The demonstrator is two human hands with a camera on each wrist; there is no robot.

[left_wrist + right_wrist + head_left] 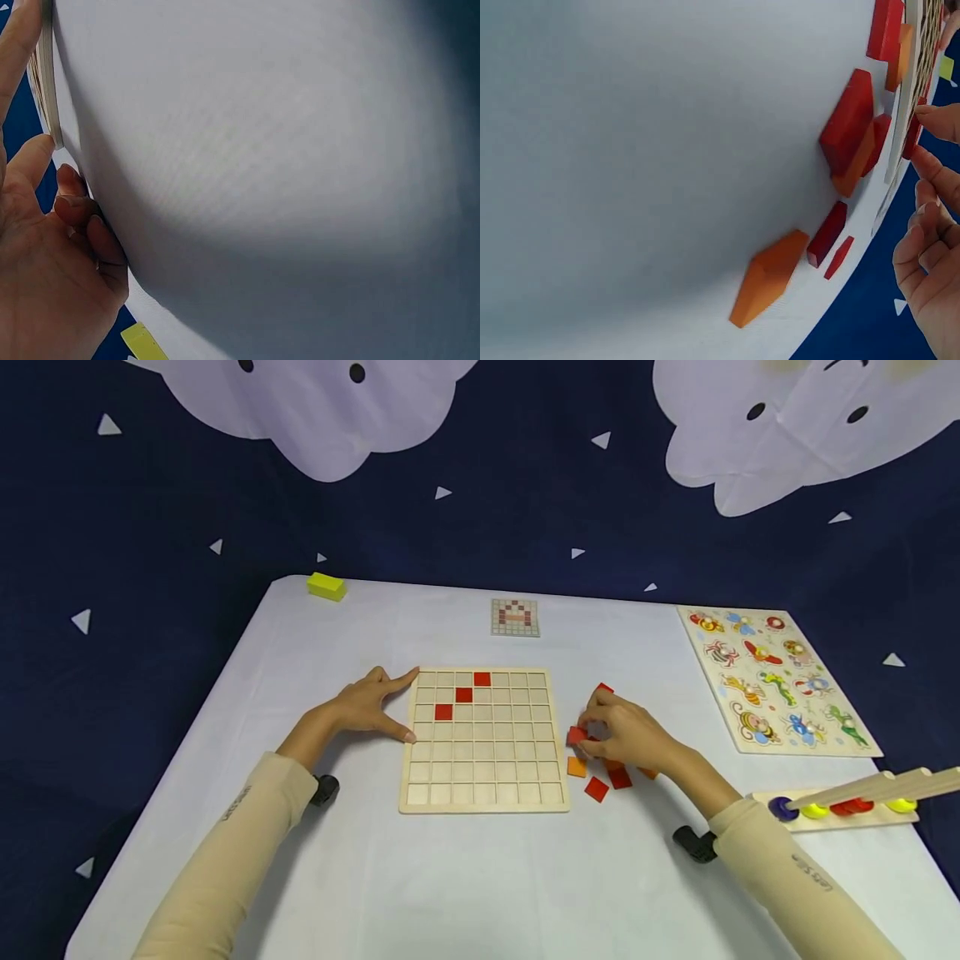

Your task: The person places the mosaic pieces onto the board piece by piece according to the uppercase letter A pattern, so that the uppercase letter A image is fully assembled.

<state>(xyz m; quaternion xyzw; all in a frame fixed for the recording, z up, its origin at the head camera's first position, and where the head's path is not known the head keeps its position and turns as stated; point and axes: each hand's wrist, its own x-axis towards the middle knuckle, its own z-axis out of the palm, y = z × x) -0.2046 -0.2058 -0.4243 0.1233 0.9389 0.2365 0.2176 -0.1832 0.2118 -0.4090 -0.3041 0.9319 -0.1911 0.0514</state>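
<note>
A wooden grid board (483, 811) lies in the middle of the white table, with three red tiles in a diagonal near its top; one is the lowest red tile (444, 712). My left hand (367, 703) rests at the board's left edge, forefinger at the upper corner and thumb lower down; its other fingers are bent in the left wrist view. Beside the board's right edge, my right hand (626, 731) pinches a red square tile (913, 136) between thumb and forefinger. Loose red and orange tiles lie around and under this hand, among them an orange tile (577, 767); it partly hides several.
Behind the board lies a small pattern card (515, 617). A yellow block (326, 587) sits at the far left corner. On the right are an insect peg puzzle (780, 685) and a wooden stacking toy (840, 810) with tall pegs and coloured pieces. A dark curtain hangs behind.
</note>
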